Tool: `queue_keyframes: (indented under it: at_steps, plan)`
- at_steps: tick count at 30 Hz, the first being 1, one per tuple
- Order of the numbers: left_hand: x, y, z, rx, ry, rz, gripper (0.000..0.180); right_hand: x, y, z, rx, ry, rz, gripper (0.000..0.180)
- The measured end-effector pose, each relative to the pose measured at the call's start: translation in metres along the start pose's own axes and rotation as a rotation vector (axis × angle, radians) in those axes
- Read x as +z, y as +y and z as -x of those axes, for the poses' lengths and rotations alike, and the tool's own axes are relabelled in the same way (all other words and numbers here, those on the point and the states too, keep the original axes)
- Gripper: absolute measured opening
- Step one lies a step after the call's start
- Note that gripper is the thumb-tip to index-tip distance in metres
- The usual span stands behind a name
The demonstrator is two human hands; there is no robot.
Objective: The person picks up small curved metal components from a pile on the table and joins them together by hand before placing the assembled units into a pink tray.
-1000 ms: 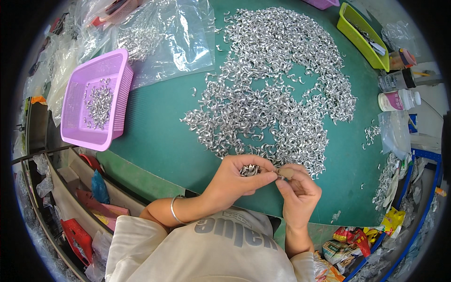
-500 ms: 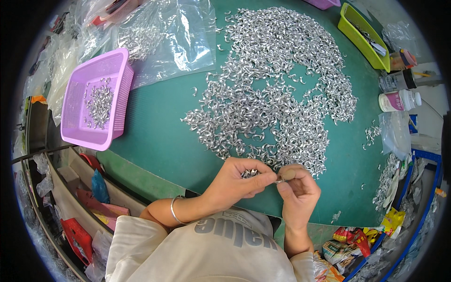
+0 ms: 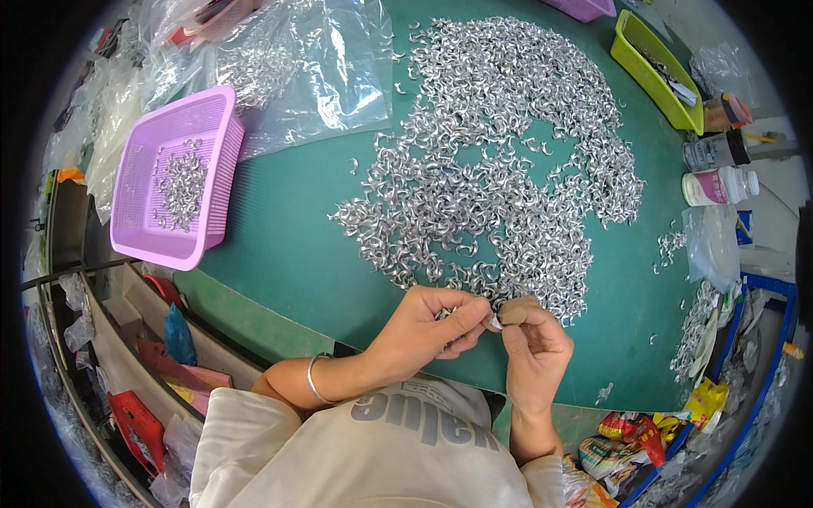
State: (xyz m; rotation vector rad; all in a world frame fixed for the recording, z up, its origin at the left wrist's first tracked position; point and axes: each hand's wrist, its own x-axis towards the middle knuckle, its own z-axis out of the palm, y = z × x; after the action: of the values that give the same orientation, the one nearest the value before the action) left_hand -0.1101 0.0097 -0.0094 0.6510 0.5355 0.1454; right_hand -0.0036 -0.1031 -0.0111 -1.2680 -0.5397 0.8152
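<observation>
Close to my body, at the near edge of a heap of small crescent-shaped silver metal pieces, my two hands meet. My left hand is curled around several of these pieces, partly hidden by its fingers. One silver piece shows at its thumb tip, between the hands. My right hand is closed in a pinch beside that piece. A small tan rounded patch shows at its index fingertip; whether it is a finger cover or something held, I cannot tell. What lies inside the right pinch is hidden.
The heap covers much of the green tabletop. At left stands a purple basket with some silver pieces, near a clear plastic bag. A lime-green tray and a white bottle stand on the right.
The silver piece between my hands has turned and shifted slightly left, now showing by my left thumb. My right hand has moved a little left. The heap and basket look the same.
</observation>
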Motion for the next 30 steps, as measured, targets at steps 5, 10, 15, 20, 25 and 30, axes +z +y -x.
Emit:
queue_keyframes:
  at_steps: [5,10,15,20,25,30]
  plan:
    - [0.003,0.003,0.000,-0.055,0.037,-0.141,0.023,-0.003,0.001,0.000,-0.049,-0.044,0.111,0.014]
    - [-0.009,0.001,-0.004,-0.127,-0.130,0.144,0.019,-0.017,-0.003,-0.015,-0.137,0.153,0.489,0.014]
    - [-0.003,0.005,0.000,-0.051,-0.169,0.123,0.021,-0.023,-0.001,-0.055,-0.328,0.099,1.331,0.043]
    - [-0.005,0.002,-0.004,-0.048,-0.098,0.203,0.034,-0.009,0.006,-0.048,-0.240,-0.219,1.475,0.059]
    - [-0.015,-0.004,-0.007,-0.077,0.050,0.172,0.040,-0.012,0.004,-0.025,-0.235,-0.464,1.405,0.053]
    - [-0.014,-0.003,-0.007,-0.080,0.074,0.190,0.030,-0.032,0.008,-0.019,-0.370,-0.393,1.129,0.026]
